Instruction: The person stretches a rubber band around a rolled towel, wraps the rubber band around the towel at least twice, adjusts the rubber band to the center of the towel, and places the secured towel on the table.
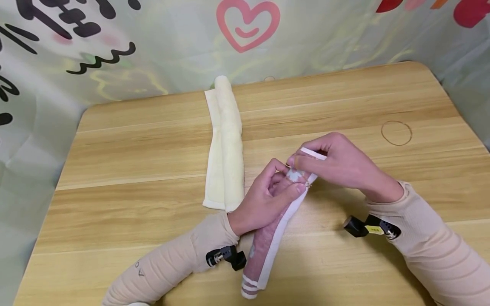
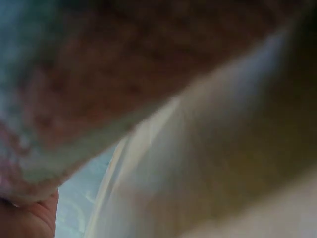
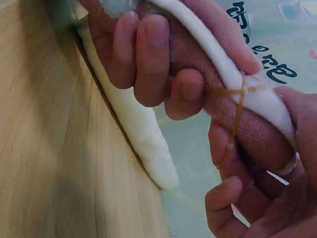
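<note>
Left hand gripped rolled pink towel | right hand grasped its far end, beside rubber band | partly rolled cream towel lay left on worktop

A band crosses the pink towel both hands hold.

Towels, two: one cream towel and one pink towel. Rubber bands, two: one loose band on the table and one wrapped band around the pink towel. Hands, two: one left hand and one right hand. Sleeves, two: one left sleeve and one right sleeve. Wrist cameras, two: one left camera and one right camera. Table, one. Backdrop, one. Pink heart, one.
</note>
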Demonstrator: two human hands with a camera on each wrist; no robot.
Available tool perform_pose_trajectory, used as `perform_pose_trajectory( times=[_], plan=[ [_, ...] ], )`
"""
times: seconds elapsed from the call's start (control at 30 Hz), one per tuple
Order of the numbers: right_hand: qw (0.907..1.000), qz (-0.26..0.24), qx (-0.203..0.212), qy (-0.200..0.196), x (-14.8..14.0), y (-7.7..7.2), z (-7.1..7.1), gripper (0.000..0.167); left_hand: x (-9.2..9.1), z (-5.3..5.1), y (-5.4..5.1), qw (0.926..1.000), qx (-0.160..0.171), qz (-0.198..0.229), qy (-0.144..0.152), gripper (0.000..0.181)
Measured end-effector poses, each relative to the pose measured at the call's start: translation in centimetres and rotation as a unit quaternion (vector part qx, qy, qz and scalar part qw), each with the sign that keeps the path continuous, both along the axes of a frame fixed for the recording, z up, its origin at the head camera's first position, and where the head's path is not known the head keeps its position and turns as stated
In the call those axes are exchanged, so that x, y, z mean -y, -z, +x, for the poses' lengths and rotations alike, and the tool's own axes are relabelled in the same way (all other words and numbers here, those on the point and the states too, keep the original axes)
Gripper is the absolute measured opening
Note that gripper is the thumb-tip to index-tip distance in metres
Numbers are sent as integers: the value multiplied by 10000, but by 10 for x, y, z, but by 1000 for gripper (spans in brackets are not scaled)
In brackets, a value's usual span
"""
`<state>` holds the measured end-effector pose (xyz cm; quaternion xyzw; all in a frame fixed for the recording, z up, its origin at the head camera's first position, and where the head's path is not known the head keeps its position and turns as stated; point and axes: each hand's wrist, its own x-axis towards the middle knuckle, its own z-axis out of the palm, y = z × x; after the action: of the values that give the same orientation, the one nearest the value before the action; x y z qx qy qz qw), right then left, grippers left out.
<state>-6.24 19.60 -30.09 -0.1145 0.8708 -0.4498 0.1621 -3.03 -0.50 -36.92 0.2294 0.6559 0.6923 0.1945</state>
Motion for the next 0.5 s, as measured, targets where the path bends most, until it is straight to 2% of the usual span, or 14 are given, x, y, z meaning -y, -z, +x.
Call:
perform_pose_trajectory(
  times=[0.13,0.37,0.43,0.5],
  plan=[
    [9997,46,105,-228,0,0,-1,19,0,1,-1,9998,-10,-200,7,20],
    [9988,144,187,-435,1,1,-1,12,0,3,-2,9996,90,-264,-37,22],
    [9987,152,135,-458,1,2,-1,15,1,3,-2,9995,97,-283,-88,24],
    [9990,99,166,-408,2,2,-1,25,1,2,-2,9996,116,-216,-119,27]
  ],
)
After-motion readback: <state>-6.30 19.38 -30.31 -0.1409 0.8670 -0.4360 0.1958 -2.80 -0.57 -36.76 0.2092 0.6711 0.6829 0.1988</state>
